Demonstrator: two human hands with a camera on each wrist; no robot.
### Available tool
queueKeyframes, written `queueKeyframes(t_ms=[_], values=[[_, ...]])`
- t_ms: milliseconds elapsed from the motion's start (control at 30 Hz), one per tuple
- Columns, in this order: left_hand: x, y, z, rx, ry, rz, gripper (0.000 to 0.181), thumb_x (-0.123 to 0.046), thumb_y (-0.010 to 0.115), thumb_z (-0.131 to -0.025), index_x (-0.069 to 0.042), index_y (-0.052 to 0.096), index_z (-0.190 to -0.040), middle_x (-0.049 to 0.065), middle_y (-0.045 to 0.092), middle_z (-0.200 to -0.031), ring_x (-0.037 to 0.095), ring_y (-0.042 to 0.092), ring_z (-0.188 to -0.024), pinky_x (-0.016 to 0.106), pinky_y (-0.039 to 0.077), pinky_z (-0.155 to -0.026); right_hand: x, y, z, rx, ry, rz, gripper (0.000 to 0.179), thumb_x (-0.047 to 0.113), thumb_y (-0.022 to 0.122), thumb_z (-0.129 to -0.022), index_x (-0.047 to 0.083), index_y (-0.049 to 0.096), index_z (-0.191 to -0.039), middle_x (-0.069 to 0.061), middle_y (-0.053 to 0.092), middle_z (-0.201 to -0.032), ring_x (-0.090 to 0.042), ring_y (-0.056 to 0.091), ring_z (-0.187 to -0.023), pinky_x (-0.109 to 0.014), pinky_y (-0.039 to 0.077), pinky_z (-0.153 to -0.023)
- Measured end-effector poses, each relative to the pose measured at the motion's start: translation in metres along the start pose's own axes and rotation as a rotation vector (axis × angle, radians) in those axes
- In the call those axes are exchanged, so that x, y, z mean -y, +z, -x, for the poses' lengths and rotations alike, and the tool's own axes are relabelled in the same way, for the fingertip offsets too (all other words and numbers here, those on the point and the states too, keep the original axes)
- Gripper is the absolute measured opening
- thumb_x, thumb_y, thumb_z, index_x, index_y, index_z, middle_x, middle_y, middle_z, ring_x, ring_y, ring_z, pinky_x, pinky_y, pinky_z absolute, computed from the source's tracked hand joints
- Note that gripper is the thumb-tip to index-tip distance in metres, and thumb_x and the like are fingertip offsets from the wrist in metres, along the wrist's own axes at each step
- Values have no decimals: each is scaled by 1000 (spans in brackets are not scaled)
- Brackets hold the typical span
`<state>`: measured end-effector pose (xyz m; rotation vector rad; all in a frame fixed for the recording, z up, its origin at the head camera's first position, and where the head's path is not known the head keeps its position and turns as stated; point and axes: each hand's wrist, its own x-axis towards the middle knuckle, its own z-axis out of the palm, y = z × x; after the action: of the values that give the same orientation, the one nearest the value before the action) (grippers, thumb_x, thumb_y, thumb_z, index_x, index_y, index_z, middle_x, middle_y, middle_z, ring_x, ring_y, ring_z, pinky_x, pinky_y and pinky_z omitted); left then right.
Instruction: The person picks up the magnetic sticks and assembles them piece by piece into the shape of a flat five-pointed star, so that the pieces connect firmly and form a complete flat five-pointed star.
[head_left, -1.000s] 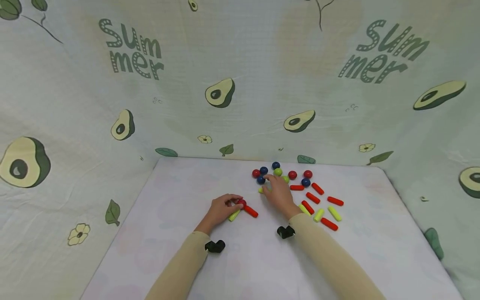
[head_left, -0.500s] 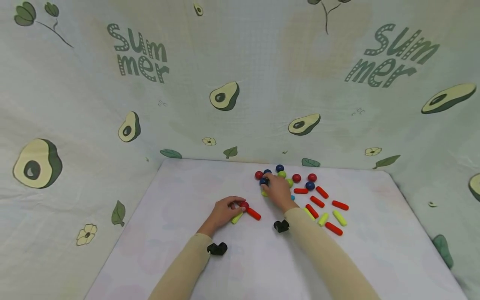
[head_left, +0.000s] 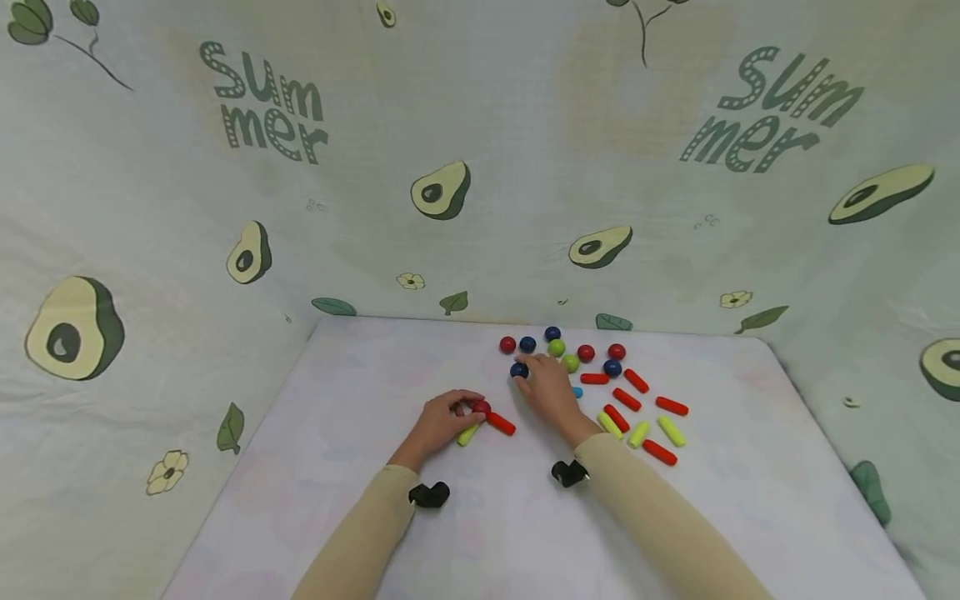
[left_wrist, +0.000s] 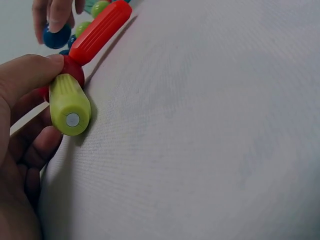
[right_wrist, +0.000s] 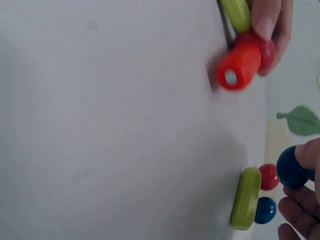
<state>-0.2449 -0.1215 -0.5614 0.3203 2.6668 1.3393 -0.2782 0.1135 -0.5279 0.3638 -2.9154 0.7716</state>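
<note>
My left hand (head_left: 441, 423) pinches a red ball (left_wrist: 75, 70) between thumb and fingers. A red ribbed rod (left_wrist: 102, 31) and a yellow-green ribbed rod (left_wrist: 66, 92) meet at this ball, pointing different ways. The yellow-green rod's near end carries a small round grey disc (left_wrist: 73, 120). Ahead and to the right, my right hand (head_left: 549, 390) grips a dark blue ball (right_wrist: 291, 169) with thumb and fingers. In the right wrist view, a loose yellow-green rod (right_wrist: 246, 199) lies on the table beyond that hand, beside another red ball (right_wrist: 269, 176) and another blue ball (right_wrist: 265, 210).
Several red, blue and green balls (head_left: 557, 347) lie at the back of the white table (head_left: 360, 375). Right of my right hand are several loose red rods (head_left: 626, 400) and yellow-green rods (head_left: 671, 431). A light blue piece (head_left: 577, 392) shows beside the right wrist. A printed cloth (head_left: 480, 125) hangs behind.
My right hand has reached the blue ball, taken hold of it and drawn it slightly nearer, away from the other balls. The left hand keeps its hold on the red ball.
</note>
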Motion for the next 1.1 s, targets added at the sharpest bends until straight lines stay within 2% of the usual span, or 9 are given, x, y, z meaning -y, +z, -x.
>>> queueKeyframes(t_ms=[233, 333, 467, 900, 1100], values=[[6, -2, -3, -53, 15, -9, 35, -30, 76, -94, -20, 70, -127, -4, 62, -98, 15, 54, -87, 31, 45, -74, 6, -3, 39, 128, -1, -153, 40, 24, 74, -95, 12, 63, -131, -8, 61, -127, -24, 59, -113, -44, 52, -100], [8, -2, -4, -68, 15, -17, 35, -28, 75, -94, -18, 71, -127, -3, 63, -100, 15, 54, -86, 31, 45, -75, 4, -2, 51, 167, 4, -168, 36, 24, 75, -94, 13, 64, -127, -5, 62, -121, -19, 59, -102, -39, 53, -96], [9, -2, -4, -78, 12, -18, 35, -28, 75, -94, -17, 71, -127, -3, 63, -100, 15, 55, -85, 31, 45, -74, 2, 0, 62, 200, -13, -161, 35, 24, 76, -93, 14, 65, -124, 0, 64, -114, -15, 57, -97, -37, 54, -92], [6, -7, -3, -56, 10, 9, 37, -30, 74, -95, -18, 70, -129, -1, 62, -98, 16, 53, -85, 31, 43, -73, 2, 7, 72, 196, -33, -208, 36, 27, 76, -93, 14, 62, -123, 2, 62, -112, -15, 57, -100, -36, 54, -91], [5, -8, -3, -40, 2, 25, 37, -31, 74, -95, -19, 70, -130, -1, 61, -97, 16, 53, -85, 31, 43, -73, 2, 8, 71, 183, 8, -209, 36, 33, 74, -95, 18, 61, -125, 3, 62, -111, -14, 57, -101, -37, 53, -92]])
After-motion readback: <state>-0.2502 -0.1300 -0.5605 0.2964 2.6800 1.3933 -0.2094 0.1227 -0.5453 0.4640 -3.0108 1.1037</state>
